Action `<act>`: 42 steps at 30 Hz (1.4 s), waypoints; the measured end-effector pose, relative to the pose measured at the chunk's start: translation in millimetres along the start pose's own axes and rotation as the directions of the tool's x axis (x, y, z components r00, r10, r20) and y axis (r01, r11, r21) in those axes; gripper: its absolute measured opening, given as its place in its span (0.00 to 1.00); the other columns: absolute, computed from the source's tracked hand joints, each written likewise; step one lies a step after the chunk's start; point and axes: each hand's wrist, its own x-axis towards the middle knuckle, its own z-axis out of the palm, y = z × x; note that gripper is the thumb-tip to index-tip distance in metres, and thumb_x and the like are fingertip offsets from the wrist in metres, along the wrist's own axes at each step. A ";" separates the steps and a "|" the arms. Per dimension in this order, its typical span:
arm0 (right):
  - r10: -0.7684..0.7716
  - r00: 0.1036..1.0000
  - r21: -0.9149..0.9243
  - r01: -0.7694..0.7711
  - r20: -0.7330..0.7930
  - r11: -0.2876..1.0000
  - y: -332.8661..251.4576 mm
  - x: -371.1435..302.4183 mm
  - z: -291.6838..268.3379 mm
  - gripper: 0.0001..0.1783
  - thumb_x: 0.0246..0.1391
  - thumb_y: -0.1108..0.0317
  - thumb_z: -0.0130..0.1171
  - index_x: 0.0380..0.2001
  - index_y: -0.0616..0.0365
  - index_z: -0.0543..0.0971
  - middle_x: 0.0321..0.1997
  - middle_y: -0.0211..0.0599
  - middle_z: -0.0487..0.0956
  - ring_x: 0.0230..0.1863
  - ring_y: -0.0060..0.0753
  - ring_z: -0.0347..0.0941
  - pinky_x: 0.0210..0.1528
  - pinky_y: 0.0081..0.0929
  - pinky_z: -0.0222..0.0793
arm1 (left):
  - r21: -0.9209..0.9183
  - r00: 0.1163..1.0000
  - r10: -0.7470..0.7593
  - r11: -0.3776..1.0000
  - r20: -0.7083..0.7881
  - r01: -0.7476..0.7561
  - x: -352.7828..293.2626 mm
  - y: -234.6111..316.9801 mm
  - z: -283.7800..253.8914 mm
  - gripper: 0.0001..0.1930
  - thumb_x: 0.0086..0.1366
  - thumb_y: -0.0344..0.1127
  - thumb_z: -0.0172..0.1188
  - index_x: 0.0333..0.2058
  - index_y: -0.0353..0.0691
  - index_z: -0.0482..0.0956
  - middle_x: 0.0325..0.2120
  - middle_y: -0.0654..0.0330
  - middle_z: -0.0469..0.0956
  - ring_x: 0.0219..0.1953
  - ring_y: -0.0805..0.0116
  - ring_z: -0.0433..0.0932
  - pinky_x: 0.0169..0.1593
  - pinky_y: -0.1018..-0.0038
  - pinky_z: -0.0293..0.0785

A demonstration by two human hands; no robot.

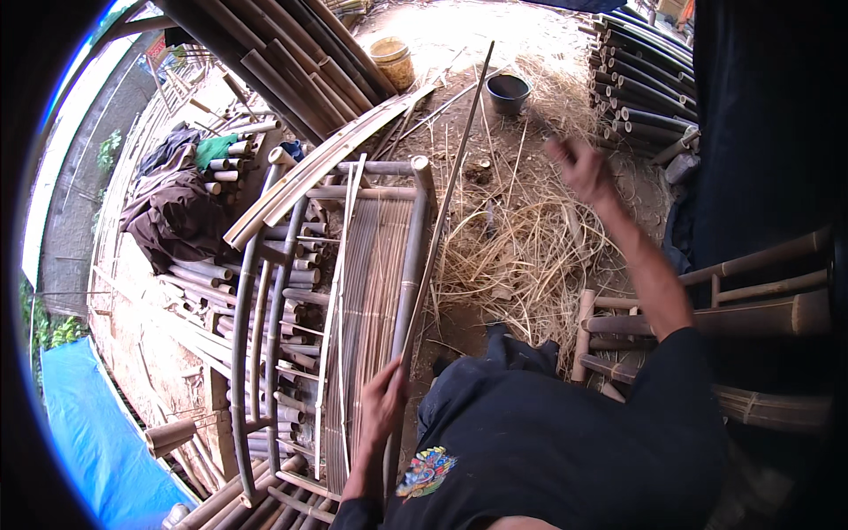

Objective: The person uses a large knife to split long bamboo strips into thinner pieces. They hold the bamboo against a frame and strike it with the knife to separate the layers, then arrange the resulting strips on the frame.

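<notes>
My left hand (384, 402) is closed around the lower end of a long, thin, dark bamboo strip (457, 177), beside the rail of a bamboo bench (411, 274). The strip slants up and away past the bench's far end. My right hand (581, 170) is raised out to the right, above the straw-like shavings, its fingers smeared by motion. A dark blur shows just beyond its fingertips, but I cannot make out whether it holds anything. The bench has a slatted seat (380, 291), with pale split strips (334, 327) lying lengthwise along it.
A dark bucket (508, 94) and a yellowish pail (392, 62) stand ahead. Curly shavings (512, 247) cover the ground. Bamboo poles (640, 79) are stacked at the far right. Another bamboo frame (618, 325) stands at my right. Dark cloth (181, 212) and a blue tarp (97, 433) lie left.
</notes>
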 end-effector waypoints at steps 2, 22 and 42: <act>-0.273 0.954 0.061 0.267 0.122 0.962 -44.8 -47.5 46.7 0.31 0.62 0.37 0.39 0.23 0.52 0.72 0.13 0.27 0.68 0.10 0.19 0.61 0.08 0.26 0.58 | -0.099 0.998 -0.015 0.995 0.055 0.020 34.8 53.9 38.6 0.16 0.70 0.35 0.52 0.51 0.32 0.75 0.19 0.72 0.68 0.20 0.87 0.63 0.22 0.87 0.57; -0.341 0.927 0.104 0.327 0.158 0.939 -73.0 -73.7 61.9 0.35 0.59 0.31 0.36 0.28 0.53 0.74 0.12 0.28 0.70 0.12 0.23 0.69 0.12 0.32 0.69 | -0.172 0.991 0.078 0.983 0.109 -0.059 24.5 68.8 56.1 0.18 0.69 0.34 0.54 0.54 0.32 0.73 0.22 0.73 0.70 0.23 0.87 0.64 0.24 0.87 0.59; 0.078 0.997 -0.168 -0.073 0.027 0.983 104.1 78.6 -25.8 0.38 0.56 0.26 0.35 0.19 0.51 0.71 0.13 0.26 0.64 0.14 0.24 0.60 0.16 0.30 0.57 | 0.059 0.998 0.038 0.997 0.051 -0.041 -82.6 -19.7 18.4 0.15 0.68 0.35 0.51 0.47 0.31 0.77 0.16 0.72 0.66 0.17 0.86 0.60 0.20 0.84 0.55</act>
